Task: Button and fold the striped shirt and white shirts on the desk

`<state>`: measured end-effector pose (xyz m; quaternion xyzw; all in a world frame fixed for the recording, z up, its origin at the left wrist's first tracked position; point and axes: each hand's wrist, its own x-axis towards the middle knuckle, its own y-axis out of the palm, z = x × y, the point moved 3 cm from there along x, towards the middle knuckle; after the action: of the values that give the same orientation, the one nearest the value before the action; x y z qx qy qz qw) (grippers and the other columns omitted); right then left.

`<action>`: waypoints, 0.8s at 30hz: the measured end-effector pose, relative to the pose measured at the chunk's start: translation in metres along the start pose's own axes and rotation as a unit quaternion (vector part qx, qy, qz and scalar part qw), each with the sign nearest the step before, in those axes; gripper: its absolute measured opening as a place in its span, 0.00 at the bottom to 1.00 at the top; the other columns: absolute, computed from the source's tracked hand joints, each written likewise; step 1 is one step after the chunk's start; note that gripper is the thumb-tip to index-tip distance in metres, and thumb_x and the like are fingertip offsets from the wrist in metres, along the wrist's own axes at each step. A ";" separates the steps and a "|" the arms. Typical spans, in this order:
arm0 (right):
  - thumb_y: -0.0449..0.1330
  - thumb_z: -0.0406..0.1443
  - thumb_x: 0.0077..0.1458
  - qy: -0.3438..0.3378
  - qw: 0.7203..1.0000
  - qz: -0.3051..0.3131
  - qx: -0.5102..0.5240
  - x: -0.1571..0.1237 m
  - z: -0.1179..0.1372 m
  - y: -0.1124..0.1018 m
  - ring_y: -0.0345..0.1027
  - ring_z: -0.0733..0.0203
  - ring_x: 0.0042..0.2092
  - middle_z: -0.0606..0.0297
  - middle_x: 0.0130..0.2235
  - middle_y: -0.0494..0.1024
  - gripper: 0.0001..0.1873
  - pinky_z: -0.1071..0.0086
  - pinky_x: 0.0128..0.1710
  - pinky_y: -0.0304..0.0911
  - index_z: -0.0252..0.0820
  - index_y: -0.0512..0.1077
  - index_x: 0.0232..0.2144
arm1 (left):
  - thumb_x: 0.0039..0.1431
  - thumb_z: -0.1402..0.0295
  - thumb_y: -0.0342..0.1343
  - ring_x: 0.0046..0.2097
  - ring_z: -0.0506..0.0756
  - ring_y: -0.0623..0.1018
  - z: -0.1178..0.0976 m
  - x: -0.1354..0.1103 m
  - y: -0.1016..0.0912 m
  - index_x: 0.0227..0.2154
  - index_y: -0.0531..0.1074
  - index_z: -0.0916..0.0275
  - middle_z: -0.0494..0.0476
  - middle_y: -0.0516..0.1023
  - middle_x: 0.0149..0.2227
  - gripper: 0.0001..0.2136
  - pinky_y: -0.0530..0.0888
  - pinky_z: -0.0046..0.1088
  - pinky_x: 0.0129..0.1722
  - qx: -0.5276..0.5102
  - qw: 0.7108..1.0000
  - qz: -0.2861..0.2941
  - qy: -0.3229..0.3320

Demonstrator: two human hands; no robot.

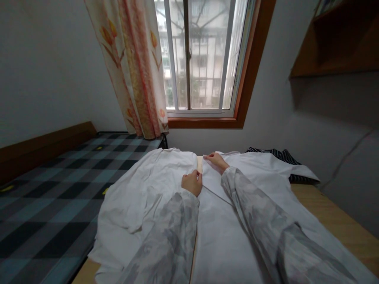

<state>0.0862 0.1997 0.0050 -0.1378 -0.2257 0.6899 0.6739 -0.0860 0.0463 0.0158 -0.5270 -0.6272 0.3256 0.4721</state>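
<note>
White cloth lies over the wooden table in two parts: a creased left part point(133, 189) and a flatter right part point(225, 232). A sleeve-like end shows on the right one; whether they are one open garment or two, I cannot tell. My right hand point(216, 161) pinches the far inner corner of the right part. Nearer to me, my left hand point(192, 182) is closed at the narrow gap between the parts, its fingertips at the white edge; which edge they hold is unclear. From beside it a thin dark line point(217, 195) slants toward my right forearm.
A black striped cloth point(286, 157) lies under the far right of the white cloth. Bare wood of the table point(331, 209) shows at right. To the left is a bed with a checked cover point(59, 189). Beyond are a curtain point(139, 71) and a window point(204, 59); a shelf point(334, 51) hangs upper right.
</note>
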 end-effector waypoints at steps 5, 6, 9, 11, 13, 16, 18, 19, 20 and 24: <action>0.68 0.47 0.59 0.008 0.996 -0.046 -0.070 0.005 -0.008 0.004 0.76 0.57 0.41 0.62 0.34 0.86 0.16 0.71 0.41 0.66 0.39 0.84 0.36 | 0.77 0.64 0.48 0.48 0.62 0.84 -0.002 -0.001 -0.001 0.48 0.79 0.59 0.59 0.87 0.44 0.14 0.68 0.38 0.53 0.016 1.000 0.003 -0.006; 0.67 0.46 0.60 0.008 0.995 -0.057 -0.083 0.004 -0.009 0.005 0.77 0.56 0.42 0.61 0.36 0.86 0.15 0.70 0.42 0.66 0.40 0.84 0.37 | 0.77 0.64 0.47 0.48 0.62 0.84 -0.002 -0.002 -0.001 0.48 0.79 0.60 0.60 0.87 0.44 0.14 0.68 0.39 0.53 0.027 1.000 0.004 -0.008; 0.64 0.44 0.64 0.000 0.989 -0.089 -0.120 0.001 -0.009 0.007 0.78 0.54 0.46 0.57 0.43 0.87 0.13 0.67 0.47 0.67 0.42 0.85 0.40 | 0.77 0.66 0.44 0.47 0.63 0.84 -0.003 -0.003 0.001 0.49 0.77 0.62 0.64 0.87 0.42 0.16 0.68 0.41 0.53 0.070 0.998 -0.001 -0.001; 0.61 0.42 0.67 -0.018 0.984 -0.105 -0.140 -0.003 -0.003 0.007 0.78 0.52 0.49 0.55 0.46 0.87 0.14 0.64 0.52 0.67 0.42 0.85 0.43 | 0.77 0.68 0.44 0.47 0.63 0.84 -0.004 -0.004 0.003 0.49 0.77 0.63 0.65 0.86 0.41 0.15 0.67 0.42 0.53 0.088 0.996 -0.009 0.007; 0.58 0.41 0.70 -0.044 0.980 -0.117 -0.157 -0.009 0.006 0.004 0.77 0.50 0.53 0.51 0.50 0.86 0.17 0.61 0.57 0.66 0.40 0.84 0.46 | 0.75 0.70 0.47 0.47 0.62 0.84 -0.003 -0.005 0.003 0.49 0.76 0.64 0.65 0.85 0.41 0.13 0.68 0.42 0.53 0.089 0.996 -0.014 0.009; 0.58 0.40 0.71 -0.103 0.971 -0.115 -0.182 -0.031 0.021 -0.009 0.71 0.49 0.62 0.50 0.58 0.82 0.18 0.58 0.67 0.60 0.40 0.81 0.54 | 0.70 0.73 0.52 0.51 0.64 0.82 -0.003 -0.004 0.001 0.49 0.75 0.64 0.67 0.84 0.47 0.10 0.70 0.43 0.54 0.084 0.995 -0.045 0.029; 0.60 0.39 0.69 -0.197 0.955 -0.080 -0.208 -0.061 0.028 -0.021 0.68 0.49 0.65 0.52 0.63 0.78 0.21 0.56 0.70 0.57 0.40 0.77 0.61 | 0.66 0.76 0.54 0.56 0.65 0.80 -0.006 -0.004 -0.002 0.51 0.75 0.63 0.68 0.81 0.55 0.13 0.71 0.44 0.55 0.069 0.992 -0.076 0.079; 0.60 0.39 0.69 -0.262 0.938 -0.051 -0.223 -0.083 0.029 -0.027 0.67 0.49 0.67 0.51 0.65 0.76 0.24 0.55 0.71 0.57 0.40 0.74 0.64 | 0.64 0.77 0.54 0.59 0.64 0.78 -0.008 -0.004 -0.002 0.53 0.75 0.62 0.68 0.79 0.59 0.16 0.71 0.44 0.58 0.053 0.988 -0.087 0.118; 0.60 0.40 0.69 -0.310 0.922 -0.025 -0.233 -0.106 0.028 -0.035 0.65 0.49 0.68 0.50 0.67 0.74 0.26 0.53 0.72 0.56 0.40 0.72 0.66 | 0.64 0.77 0.54 0.62 0.64 0.76 -0.010 -0.004 -0.002 0.55 0.74 0.61 0.66 0.77 0.63 0.18 0.70 0.44 0.62 0.032 0.982 -0.092 0.162; 0.58 0.44 0.72 -0.340 0.903 0.051 -0.257 -0.204 -0.002 -0.070 0.60 0.47 0.73 0.52 0.73 0.67 0.33 0.47 0.74 0.55 0.44 0.62 0.74 | 0.69 0.73 0.50 0.72 0.60 0.69 -0.015 -0.004 0.010 0.66 0.69 0.60 0.61 0.69 0.72 0.24 0.64 0.42 0.73 -0.018 0.954 -0.019 0.300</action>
<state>0.1584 -0.0027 0.0149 -0.0749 -0.6032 0.6463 0.4613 -0.0687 0.0432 0.0104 -0.5964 -0.4724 0.1319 0.6354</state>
